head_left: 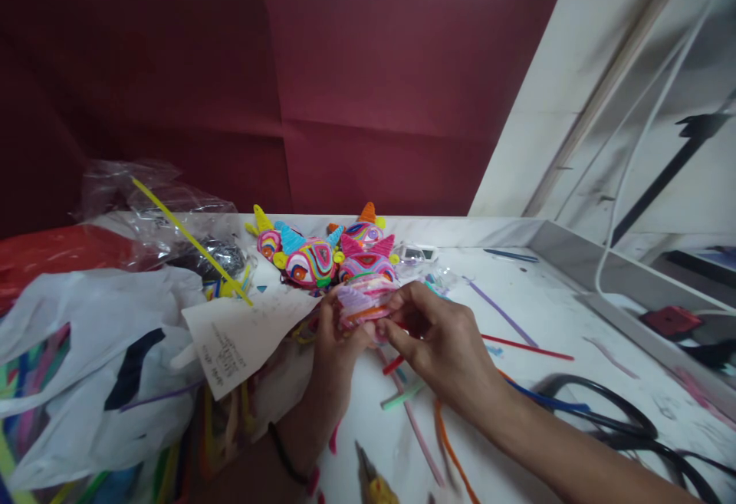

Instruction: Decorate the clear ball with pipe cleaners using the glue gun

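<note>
I see a white desk (552, 312) set against a dark red wall (345, 67), strewn with coloured paper strips (526, 347). Finished quilled figures (322, 255) cluster near the back edge, plastic bags (86, 350) pile at the left edge, and black scissors (609, 412) lie toward the right. My left hand (333, 350) and right hand (442, 343) meet mid-desk, wrists angled inward, fingers (396, 301) pinched closed on a pink-and-orange coiled paper piece (365, 298), held just above the desk in front of the figures.

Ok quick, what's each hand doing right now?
Left hand: grip closed on the pink and purple striped craft piece.
Right hand: fingers pinch the same craft piece from the other side.
</note>
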The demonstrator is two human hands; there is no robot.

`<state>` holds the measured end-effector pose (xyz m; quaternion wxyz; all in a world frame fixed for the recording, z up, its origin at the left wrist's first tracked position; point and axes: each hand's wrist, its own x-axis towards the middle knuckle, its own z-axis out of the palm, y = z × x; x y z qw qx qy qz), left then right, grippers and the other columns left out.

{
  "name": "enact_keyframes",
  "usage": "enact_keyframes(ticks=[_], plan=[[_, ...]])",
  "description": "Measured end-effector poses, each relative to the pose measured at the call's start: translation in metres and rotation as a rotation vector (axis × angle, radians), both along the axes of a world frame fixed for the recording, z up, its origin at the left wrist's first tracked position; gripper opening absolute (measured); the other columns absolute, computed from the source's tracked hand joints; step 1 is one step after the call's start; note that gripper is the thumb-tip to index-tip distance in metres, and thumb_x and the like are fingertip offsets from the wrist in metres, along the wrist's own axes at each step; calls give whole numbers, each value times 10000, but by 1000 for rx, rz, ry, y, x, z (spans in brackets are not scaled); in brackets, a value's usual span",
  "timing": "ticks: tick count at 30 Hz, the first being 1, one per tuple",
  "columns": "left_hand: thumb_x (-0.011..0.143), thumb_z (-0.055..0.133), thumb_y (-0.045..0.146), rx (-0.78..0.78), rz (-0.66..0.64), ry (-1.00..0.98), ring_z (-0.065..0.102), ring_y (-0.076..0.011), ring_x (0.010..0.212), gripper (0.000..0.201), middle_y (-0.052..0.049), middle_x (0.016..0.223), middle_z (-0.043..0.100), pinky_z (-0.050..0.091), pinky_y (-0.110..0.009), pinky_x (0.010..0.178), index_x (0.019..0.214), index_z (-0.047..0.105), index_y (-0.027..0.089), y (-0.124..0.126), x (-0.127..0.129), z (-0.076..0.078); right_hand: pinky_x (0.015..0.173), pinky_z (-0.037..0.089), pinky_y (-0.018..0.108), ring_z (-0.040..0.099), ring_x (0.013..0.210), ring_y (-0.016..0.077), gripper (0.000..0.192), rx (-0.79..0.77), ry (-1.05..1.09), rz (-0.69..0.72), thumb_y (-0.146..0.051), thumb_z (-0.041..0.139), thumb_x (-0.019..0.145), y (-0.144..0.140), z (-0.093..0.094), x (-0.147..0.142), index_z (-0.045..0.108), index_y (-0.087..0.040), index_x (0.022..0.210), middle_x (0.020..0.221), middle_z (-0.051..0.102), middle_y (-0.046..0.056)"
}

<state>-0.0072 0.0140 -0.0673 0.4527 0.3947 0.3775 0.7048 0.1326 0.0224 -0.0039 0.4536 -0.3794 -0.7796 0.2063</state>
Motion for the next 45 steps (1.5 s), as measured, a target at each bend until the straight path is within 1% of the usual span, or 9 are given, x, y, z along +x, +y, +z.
enact_keyframes(ticks=[5,8,11,21,26,30,35,41,45], plan=[[699,713,242,-16,-7,-44,633,-246,1058,584,-81,1218,639,523,-343,865,1255,532,239,1,0,-1,528,470,240,612,570,142,75,18,1,-12,-193,627,802,-1,1,4,589,-222,860,690,675,-7],[693,721,259,-33,-11,-70,632,-245,1064,621,-71,1215,641,525,-348,871,1279,515,257,0,0,-1,502,449,230,601,556,135,56,33,11,-28,-189,609,789,-2,4,7,587,-226,825,669,661,-16],[699,724,278,-57,-16,-70,641,-244,1047,638,-61,1221,644,530,-344,847,1297,500,274,0,0,-1,486,434,226,605,563,136,39,10,6,-40,-192,600,790,-2,7,11,584,-228,793,675,669,-8],[709,720,269,-55,-13,-75,630,-253,1125,605,-65,1242,641,485,-385,997,1279,518,259,-1,0,0,521,457,243,602,579,146,22,-35,17,-55,-218,605,802,2,3,12,584,-219,795,691,663,6],[701,731,259,-54,-6,-79,628,-258,1125,575,-64,1245,636,488,-396,996,1241,533,256,0,-1,-1,495,427,231,557,534,130,36,-27,22,-76,-214,615,788,4,2,11,580,-222,794,641,626,-21],[711,723,269,-47,-23,-77,630,-249,1114,585,-55,1227,640,482,-395,1004,1258,517,262,-1,0,0,507,432,236,554,531,130,36,-83,31,-67,-209,604,773,4,2,11,581,-223,797,636,621,-23],[726,703,270,-33,-16,-54,631,-245,1102,500,-58,1218,650,491,-383,983,1201,550,245,-3,1,1,514,434,249,552,538,139,50,-129,41,-64,-210,595,756,5,2,12,581,-219,803,637,622,-15],[708,711,268,-18,18,-31,635,-262,1093,476,-61,1176,668,504,-397,965,1166,581,242,-3,2,3,520,442,253,553,548,142,50,-183,75,-53,-241,597,749,6,3,11,570,-224,787,636,603,-15],[712,715,273,-15,8,-20,637,-263,1093,468,-56,1144,679,511,-389,952,1162,591,245,-4,1,4,546,462,276,579,571,158,81,-218,87,-46,-263,581,737,7,4,10,574,-218,803,663,629,6]])
